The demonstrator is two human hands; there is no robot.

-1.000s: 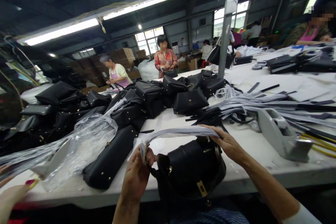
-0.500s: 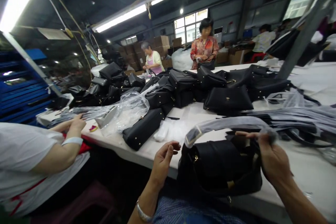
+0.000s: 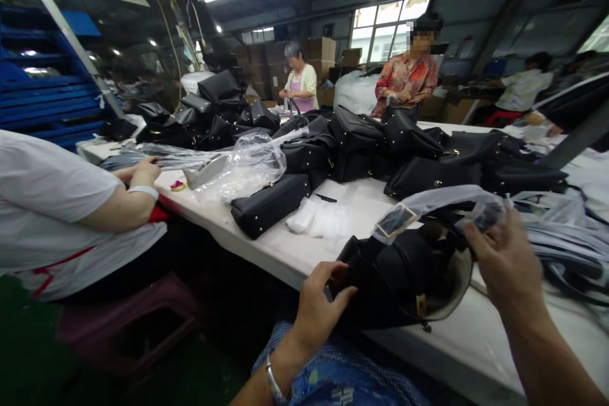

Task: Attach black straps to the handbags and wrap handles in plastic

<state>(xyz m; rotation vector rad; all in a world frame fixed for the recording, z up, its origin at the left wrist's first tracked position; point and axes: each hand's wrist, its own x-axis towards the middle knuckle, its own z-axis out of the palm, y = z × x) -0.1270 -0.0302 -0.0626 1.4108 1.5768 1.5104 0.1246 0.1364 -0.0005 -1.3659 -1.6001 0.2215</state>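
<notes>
Black, our bag (image 3: 399, 269) gapes at the near edge of the worktop (image 3: 267, 250). Our right hand (image 3: 510, 260) grasps one end of a plastic-wrapped strap (image 3: 445, 198) arching over it; our left hand (image 3: 321, 301) is at the bag's left side, and we cannot tell whether it grips. More bags (image 3: 354, 136) lie heaped beyond.

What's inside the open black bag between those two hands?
Inside the bag, you can see a pale lining toward the picture's right. The rest is covered by the bag's own black material or lost in shadow, so I can't tell what's deeper.
</notes>
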